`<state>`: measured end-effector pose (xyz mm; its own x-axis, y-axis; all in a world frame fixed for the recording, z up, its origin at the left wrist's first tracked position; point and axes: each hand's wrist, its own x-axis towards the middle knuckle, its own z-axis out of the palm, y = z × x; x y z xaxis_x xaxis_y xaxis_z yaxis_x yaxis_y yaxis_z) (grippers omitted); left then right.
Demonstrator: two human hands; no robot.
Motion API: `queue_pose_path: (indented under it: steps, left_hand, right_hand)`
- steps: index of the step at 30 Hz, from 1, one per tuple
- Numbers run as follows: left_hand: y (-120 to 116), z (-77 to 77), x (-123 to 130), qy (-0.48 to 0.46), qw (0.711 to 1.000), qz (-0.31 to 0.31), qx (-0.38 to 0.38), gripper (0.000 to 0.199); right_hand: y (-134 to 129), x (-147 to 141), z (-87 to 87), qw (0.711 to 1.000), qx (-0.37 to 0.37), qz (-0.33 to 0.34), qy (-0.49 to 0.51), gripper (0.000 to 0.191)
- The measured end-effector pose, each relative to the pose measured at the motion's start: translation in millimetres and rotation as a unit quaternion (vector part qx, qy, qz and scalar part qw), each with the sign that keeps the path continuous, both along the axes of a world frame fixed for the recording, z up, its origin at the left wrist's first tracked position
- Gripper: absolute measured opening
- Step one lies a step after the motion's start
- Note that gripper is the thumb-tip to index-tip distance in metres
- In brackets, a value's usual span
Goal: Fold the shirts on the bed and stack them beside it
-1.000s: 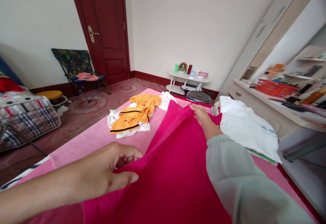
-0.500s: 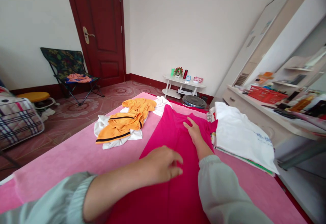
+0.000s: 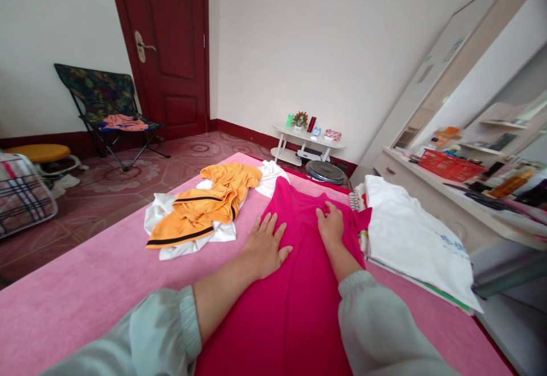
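Cloth point(image 3: 311, 319) in bright magenta, shown in the head view, lies lengthwise on a pink-covered surface point(image 3: 98, 296), running from the person's side toward the far edge, with a crease down its middle and loose puckers at its far end. The left hand point(image 3: 265, 250) rests palm down at the left border of the magenta, open, fingers spread and thumb pointing right. The right hand point(image 3: 331, 227) is on the right part of the cloth near its far end, fingers partly curled; whether it pinches any fabric cannot be told. Pale grey-green sleeves point(image 3: 154, 330) cover both forearms down to gathered cuffs.

To the left, an orange garment point(image 3: 213, 202) with black stripes lies rumpled over white fabric point(image 3: 160, 211). On the right, just beside the magenta, a white garment point(image 3: 405, 233) with blue marks tops a stack, a green edge showing beneath it.

Farther off, a folding chair point(image 3: 98, 91) bearing peach-coloured fabric point(image 3: 123, 122) stands by a dark red door point(image 3: 177, 51). A low white stand point(image 3: 286, 131) carries a small plant point(image 3: 299, 118), and a red basket point(image 3: 450, 165) sits on a pale dresser point(image 3: 427, 191).
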<state>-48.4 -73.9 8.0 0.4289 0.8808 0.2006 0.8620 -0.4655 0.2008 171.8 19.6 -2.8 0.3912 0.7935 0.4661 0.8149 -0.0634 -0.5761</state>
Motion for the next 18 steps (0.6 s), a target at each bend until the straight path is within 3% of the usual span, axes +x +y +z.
queue_pose_path:
  steps: [5,10,14,18]
  left_hand:
    - [1,-0.8,0,-0.003,1.000,-0.003,0.004,0.065]
    - [1,-1.2,0,-0.014,1.000,0.001,-0.002,0.065]
    - [1,1.4,0,-0.019,1.000,0.002,-0.011,0.065]
    - [0,3.4,1,-0.022,1.000,0.004,-0.017,0.065]
  right_hand:
    - [26,4,21.6,0.994,-0.106,-0.031,-0.017,0.062]
    - [30,2,25.1,0.987,-0.150,-0.022,-0.053,0.022]
    - [31,-16,29.4,0.990,-0.078,-0.036,-0.111,0.026]
    - [51,-47,34.1,0.994,-0.014,0.110,0.000,0.030]
